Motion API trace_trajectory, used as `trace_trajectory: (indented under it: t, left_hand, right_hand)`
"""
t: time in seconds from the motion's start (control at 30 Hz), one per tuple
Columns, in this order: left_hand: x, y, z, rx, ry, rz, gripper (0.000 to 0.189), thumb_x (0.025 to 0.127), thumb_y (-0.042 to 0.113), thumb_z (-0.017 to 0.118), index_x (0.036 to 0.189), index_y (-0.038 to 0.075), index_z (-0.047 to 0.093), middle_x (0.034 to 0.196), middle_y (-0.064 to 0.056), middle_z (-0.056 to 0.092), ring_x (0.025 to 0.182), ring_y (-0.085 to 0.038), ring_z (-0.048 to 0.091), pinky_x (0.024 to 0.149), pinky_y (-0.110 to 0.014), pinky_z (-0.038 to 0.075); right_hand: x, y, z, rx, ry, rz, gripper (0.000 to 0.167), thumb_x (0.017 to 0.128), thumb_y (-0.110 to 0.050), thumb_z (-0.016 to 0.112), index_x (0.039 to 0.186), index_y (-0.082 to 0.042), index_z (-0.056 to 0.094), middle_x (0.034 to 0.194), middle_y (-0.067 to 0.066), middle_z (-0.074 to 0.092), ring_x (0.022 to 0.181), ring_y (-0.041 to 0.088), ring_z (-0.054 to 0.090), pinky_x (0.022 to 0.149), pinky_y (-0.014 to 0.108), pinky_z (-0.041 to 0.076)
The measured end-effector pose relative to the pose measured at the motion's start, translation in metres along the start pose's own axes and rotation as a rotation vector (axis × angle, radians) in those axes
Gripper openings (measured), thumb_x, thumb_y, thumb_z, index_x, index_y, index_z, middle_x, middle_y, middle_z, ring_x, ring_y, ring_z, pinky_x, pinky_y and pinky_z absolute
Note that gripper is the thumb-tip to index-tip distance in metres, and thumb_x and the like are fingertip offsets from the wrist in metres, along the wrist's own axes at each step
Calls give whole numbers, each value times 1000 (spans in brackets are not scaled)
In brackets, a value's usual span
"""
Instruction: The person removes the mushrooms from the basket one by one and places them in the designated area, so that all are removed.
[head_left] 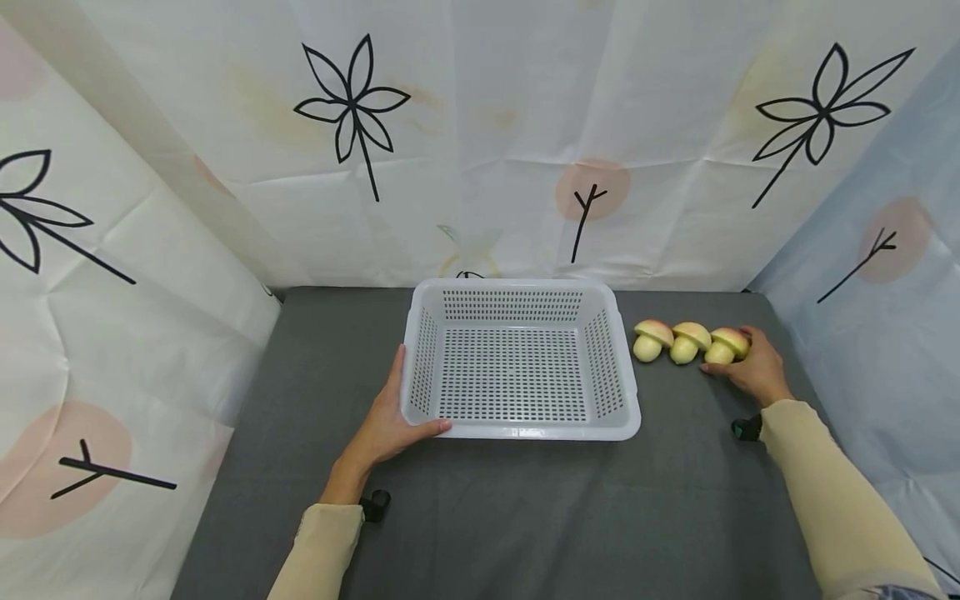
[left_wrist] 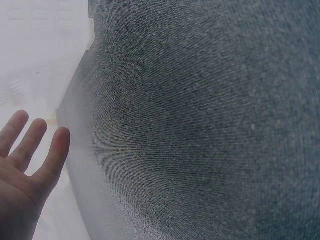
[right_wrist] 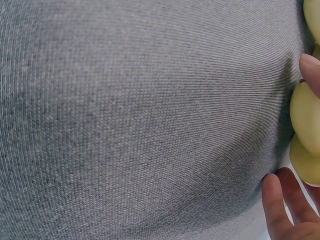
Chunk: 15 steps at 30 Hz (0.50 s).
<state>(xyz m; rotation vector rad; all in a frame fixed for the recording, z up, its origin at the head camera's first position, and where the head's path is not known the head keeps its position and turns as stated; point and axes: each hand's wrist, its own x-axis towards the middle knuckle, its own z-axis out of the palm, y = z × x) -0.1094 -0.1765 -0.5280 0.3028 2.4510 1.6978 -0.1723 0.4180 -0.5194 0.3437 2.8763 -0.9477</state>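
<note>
In the head view a white plastic basket (head_left: 517,432) with slotted walls sits mid-table. My left hand (head_left: 390,425) is at its front left corner, thumb along the front rim and fingers beside the left wall. The left wrist view shows three fingers (left_wrist: 59,145) of it straight and spread. Right of the basket, three yellow mushrooms with reddish caps stand in a row: a left one (head_left: 651,340), a middle one (head_left: 688,342) and a right one (head_left: 726,343). My right hand (head_left: 761,367) grips the right mushroom, thumb at its stem and fingers around the cap's far side.
A dark grey cloth (head_left: 525,517) covers the table. White fabric walls (head_left: 480,167) with printed plants enclose its back and both sides. The basket's back rim lies close to the back wall, and the right mushroom is near the table's right edge.
</note>
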Motion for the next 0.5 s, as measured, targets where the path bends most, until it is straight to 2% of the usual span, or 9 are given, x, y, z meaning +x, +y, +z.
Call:
trace_trajectory:
  t: [0.37,0.5]
  left_hand:
    - [3,-1,-2,61,3,11,141,68,36,97,162,39,-8,166,-8,25,131,-36,53,104,-59,38]
    - [1,-1,-4,172,27,14,139,68,46,94,163,35,-6,167,-5,20,137,-35,43,105,-64,35]
  right_hand:
    - [-3,0,1,4,-2,9,106,88,-24,81,154,15,9,145,48,26,128,64,29,101,71,27]
    - [-6,-2,1,24,6,5,106,88,-26,81,155,14,9,147,46,25,129,63,30,102,70,28]
